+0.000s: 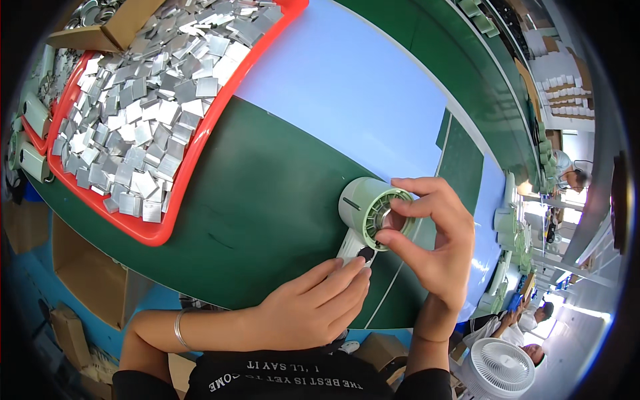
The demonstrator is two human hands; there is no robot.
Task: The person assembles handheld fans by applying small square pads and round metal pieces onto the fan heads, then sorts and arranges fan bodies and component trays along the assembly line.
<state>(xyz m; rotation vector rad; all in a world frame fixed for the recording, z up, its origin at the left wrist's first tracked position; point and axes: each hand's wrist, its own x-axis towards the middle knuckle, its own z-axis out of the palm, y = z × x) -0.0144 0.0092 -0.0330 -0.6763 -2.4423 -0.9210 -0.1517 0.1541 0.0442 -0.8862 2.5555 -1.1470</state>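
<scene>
A pale green, hair-dryer-like housing (357, 200) lies on the green tabletop in front of me, its round, ribbed opening facing right. Its light handle (351, 245), with a dark oval button, points down toward my body. My left hand (320, 301) is closed on the handle, fingertips next to the button. At the opening, the thumb and fingers of my right hand (437, 243) are curled in a pinch on a shiny silvery ring (392, 220) inside the rim. The fingers partly hide this ring, so how deep it sits cannot be told.
A red tray (175, 200) heaped with small silvery metal plates (160, 107) stands at left, with a cardboard box (110, 33) behind it. More pale green housings (33, 160) lie beyond. A white fan (503, 368) and people are at lower right.
</scene>
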